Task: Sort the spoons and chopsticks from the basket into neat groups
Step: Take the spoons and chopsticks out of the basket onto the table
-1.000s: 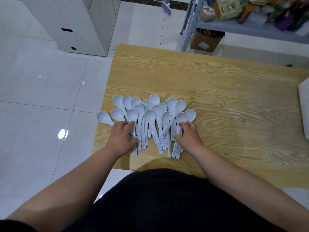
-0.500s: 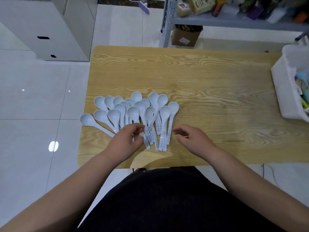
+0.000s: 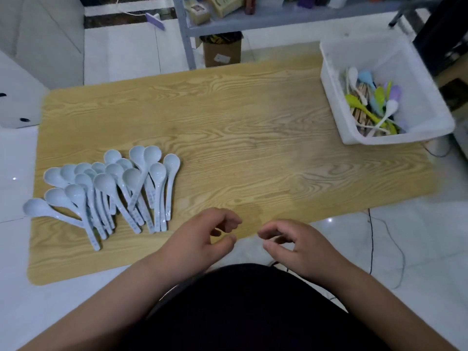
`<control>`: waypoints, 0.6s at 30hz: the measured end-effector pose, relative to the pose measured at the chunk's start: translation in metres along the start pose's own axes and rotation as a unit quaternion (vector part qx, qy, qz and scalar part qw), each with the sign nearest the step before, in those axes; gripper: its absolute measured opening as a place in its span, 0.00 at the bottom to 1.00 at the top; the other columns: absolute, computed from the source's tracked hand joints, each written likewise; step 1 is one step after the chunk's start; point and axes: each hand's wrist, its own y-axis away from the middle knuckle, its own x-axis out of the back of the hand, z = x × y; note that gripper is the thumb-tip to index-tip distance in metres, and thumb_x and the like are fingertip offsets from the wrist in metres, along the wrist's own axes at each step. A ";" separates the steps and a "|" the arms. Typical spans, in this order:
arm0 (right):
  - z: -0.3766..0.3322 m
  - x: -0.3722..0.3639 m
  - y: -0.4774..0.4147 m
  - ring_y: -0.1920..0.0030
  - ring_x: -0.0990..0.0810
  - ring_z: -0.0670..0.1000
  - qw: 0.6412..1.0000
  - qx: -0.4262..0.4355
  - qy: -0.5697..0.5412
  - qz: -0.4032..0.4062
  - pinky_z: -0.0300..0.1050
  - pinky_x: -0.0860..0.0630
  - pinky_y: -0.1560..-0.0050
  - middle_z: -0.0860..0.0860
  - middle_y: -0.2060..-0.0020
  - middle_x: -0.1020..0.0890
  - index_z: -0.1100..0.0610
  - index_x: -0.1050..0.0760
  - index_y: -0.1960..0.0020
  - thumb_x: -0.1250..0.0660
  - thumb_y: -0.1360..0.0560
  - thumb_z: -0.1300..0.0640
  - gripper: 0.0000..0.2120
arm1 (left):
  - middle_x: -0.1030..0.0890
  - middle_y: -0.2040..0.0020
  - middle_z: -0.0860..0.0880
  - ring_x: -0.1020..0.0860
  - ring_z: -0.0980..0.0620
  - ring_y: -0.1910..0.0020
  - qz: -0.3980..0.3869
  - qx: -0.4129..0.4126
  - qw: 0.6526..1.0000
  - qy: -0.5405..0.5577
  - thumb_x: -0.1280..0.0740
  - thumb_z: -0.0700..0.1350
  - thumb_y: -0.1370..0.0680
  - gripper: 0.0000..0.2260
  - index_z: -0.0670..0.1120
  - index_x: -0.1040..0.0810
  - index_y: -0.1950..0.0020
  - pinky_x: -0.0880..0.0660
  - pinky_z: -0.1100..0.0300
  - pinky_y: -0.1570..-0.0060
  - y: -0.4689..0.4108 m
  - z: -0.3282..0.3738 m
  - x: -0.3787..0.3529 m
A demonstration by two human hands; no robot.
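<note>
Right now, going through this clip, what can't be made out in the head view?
- Chopsticks in the white basket: mostly buried under coloured spoons, so their count cannot be told.
- Pale blue spoons on the table: they overlap, so the exact number is unclear, and the print on their handles is too small to read.
- Goods on the shelf: blurred and cut off by the top edge.
</note>
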 end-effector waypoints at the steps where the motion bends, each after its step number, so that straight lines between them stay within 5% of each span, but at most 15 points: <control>1: 0.011 0.015 0.007 0.43 0.21 0.37 1.000 0.000 -0.003 -0.002 0.29 0.26 0.45 0.32 0.48 0.19 0.39 0.21 0.46 0.30 0.23 0.51 0.09 | 0.19 0.50 0.58 0.20 0.56 0.45 0.006 0.004 1.000 0.009 0.30 0.40 0.23 0.13 0.55 0.20 0.43 0.23 0.60 0.45 -0.009 0.013 -0.016; 8: 0.065 0.102 0.035 0.44 0.21 0.36 0.999 -0.001 -0.029 0.018 0.27 0.28 0.46 0.32 0.48 0.19 0.38 0.21 0.47 0.33 0.25 0.46 0.08 | 0.17 0.50 0.55 0.19 0.59 0.47 0.012 0.024 0.999 0.044 0.31 0.39 0.23 0.12 0.53 0.19 0.43 0.25 0.71 0.50 -0.071 0.082 -0.099; 18: 0.088 0.191 0.008 0.46 0.20 0.38 0.996 -0.003 -0.010 0.089 0.28 0.26 0.49 0.36 0.50 0.18 0.42 0.20 0.47 0.31 0.23 0.53 0.07 | 0.18 0.49 0.57 0.20 0.58 0.46 -0.063 0.000 0.998 0.020 0.32 0.46 0.25 0.12 0.53 0.20 0.41 0.22 0.62 0.47 -0.153 0.113 -0.129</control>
